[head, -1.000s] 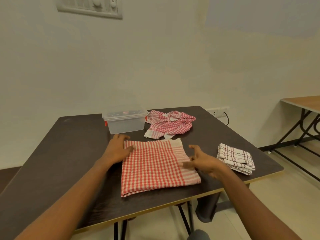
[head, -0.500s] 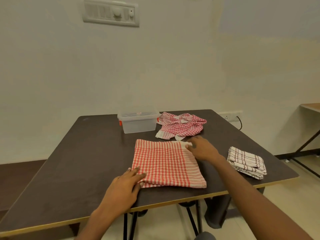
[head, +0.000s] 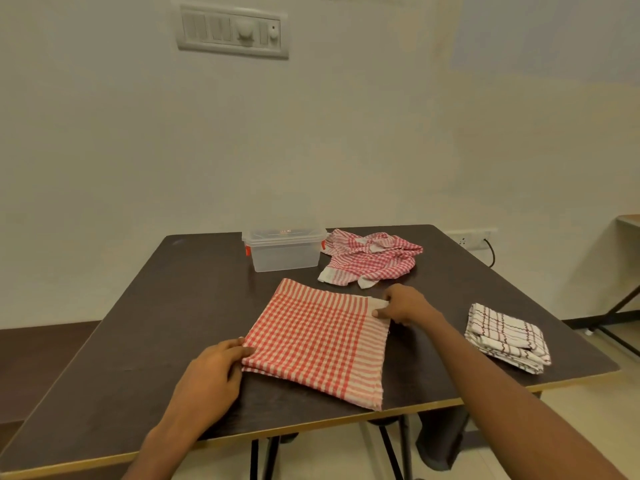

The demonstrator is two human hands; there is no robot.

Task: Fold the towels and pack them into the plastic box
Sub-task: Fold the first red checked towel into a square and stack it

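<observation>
A red-and-white checked towel [head: 317, 337], folded into a square, lies flat on the dark table [head: 166, 306] in front of me. My left hand [head: 211, 375] pinches its near left corner. My right hand [head: 403, 304] pinches its far right corner. A crumpled red checked towel [head: 372, 259] lies behind it at the back of the table. To the crumpled towel's left stands the clear plastic box [head: 284, 249] with its lid on and red clips at the sides. A folded white towel with dark lines [head: 507, 336] rests near the right edge.
The table's front edge runs just below the checked towel. A switch panel [head: 232, 31] hangs on the wall, a socket with a cable [head: 485, 242] sits at the right. Another table's corner [head: 628, 221] and its legs show at the far right.
My left hand moved from the towel's far left corner to its near left corner and gripped it. My right hand went from the right side to the far right corner.
</observation>
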